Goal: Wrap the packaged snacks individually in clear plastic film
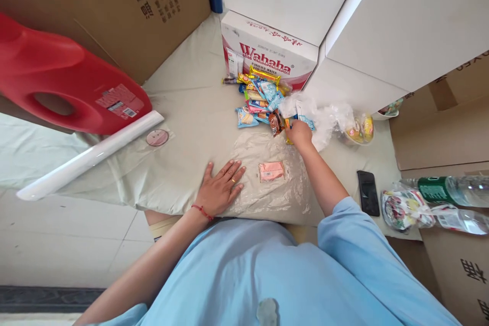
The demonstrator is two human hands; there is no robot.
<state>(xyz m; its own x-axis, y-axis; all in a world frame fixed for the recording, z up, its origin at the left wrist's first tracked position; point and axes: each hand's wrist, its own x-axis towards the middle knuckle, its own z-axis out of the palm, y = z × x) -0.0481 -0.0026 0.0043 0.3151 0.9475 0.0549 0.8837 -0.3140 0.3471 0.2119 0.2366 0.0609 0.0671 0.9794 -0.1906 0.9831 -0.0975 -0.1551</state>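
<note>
My left hand lies flat with spread fingers on the left part of a clear plastic bag and the cloth-covered table. On that bag, right of the left hand, rests a pink packet. My right hand reaches to the near right edge of a pile of small snack packets. Its fingers are closed at a yellow packet, partly covered by the hand; whether it is gripped is hard to tell. A brown packet is just left of the fingertips.
Behind the pile stands a Wahaha carton. Crumpled clear plastic and a bowl of yellow packets are to the right, with a phone and bottles. A red jug and white roll occupy the left.
</note>
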